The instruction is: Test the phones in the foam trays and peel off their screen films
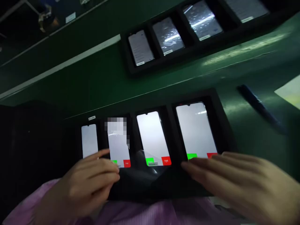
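My left hand (86, 184) is over the lower edge of a black tray (223, 125). Its index finger points toward the second phone (118, 143), while the other fingertips are pinched together; what they hold, if anything, is too unclear to tell. A clear, glossy film-like sheet (153, 176) lies beside them, below the third phone (153, 134). My right hand (241, 178) is stretched out flat and slightly blurred at the bottom of the fourth phone (195, 131), holding nothing visible. White screens with green and red boxes show on these three phones. The leftmost phone (89, 140) is partly covered by my left hand.
Farther back, another black tray (131, 70) holds several phones with lit or reflecting screens. A dark blue pen-like object (260, 106) lies on the green surface (93, 90) at the right, near a pale sheet (290, 90). A white strip (79, 57) crosses the back left.
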The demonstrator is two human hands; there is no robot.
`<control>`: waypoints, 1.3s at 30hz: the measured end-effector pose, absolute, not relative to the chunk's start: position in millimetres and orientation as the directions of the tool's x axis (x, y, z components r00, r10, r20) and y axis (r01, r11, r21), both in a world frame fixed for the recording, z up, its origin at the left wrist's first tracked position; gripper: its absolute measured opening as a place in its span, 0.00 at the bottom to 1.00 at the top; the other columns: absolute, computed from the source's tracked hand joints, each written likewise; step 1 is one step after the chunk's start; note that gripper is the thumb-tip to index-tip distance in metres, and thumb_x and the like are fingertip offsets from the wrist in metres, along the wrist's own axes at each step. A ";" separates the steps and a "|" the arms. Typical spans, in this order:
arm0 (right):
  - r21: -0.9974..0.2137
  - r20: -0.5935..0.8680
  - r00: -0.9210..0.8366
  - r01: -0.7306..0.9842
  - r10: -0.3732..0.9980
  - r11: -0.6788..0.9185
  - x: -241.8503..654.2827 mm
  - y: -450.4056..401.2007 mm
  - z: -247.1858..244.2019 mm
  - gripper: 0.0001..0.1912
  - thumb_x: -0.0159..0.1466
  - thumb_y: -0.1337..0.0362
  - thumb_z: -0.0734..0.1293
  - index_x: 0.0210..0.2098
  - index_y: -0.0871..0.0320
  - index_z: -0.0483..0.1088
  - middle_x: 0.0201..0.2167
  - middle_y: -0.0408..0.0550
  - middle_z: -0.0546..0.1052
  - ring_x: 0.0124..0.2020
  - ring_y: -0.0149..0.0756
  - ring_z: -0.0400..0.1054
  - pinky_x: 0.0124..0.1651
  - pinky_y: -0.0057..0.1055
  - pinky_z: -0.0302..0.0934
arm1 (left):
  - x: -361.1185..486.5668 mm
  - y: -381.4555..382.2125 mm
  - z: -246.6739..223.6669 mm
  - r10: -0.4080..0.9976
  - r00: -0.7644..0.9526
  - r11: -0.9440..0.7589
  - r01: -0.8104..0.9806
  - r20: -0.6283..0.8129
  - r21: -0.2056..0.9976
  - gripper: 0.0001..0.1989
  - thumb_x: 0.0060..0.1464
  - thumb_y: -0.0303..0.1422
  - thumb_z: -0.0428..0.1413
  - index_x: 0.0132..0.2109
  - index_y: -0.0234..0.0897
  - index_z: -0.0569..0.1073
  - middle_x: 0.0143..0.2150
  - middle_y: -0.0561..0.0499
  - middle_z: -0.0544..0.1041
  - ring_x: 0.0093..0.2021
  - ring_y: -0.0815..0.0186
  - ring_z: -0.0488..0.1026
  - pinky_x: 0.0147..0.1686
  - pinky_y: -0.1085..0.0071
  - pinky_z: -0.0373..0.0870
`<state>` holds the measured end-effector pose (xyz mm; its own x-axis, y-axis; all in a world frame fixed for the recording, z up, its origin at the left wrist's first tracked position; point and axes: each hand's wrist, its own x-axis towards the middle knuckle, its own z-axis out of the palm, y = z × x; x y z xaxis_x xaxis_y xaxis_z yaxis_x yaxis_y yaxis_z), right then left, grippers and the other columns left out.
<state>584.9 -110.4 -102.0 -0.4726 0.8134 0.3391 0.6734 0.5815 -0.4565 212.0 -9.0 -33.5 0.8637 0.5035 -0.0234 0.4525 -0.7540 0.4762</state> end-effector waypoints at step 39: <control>-0.804 0.128 0.001 0.586 0.992 0.103 529.2 -17.7 -101.5 0.05 0.70 0.62 0.69 0.37 0.54 0.72 0.40 0.44 0.80 0.26 0.28 0.66 0.32 0.32 0.60 | 180.5 -40.7 -59.2 0.498 0.866 -0.728 0.390 0.044 0.564 0.09 0.69 0.26 0.56 0.52 0.43 0.77 0.43 0.59 0.86 0.45 0.73 0.84 0.59 0.75 0.78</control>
<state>529.2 -17.7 -101.5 0.0009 0.9918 0.1279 0.5860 0.1032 -0.8037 180.5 -40.7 -59.2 0.8660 0.4981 0.0444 0.3896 -0.7277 0.5645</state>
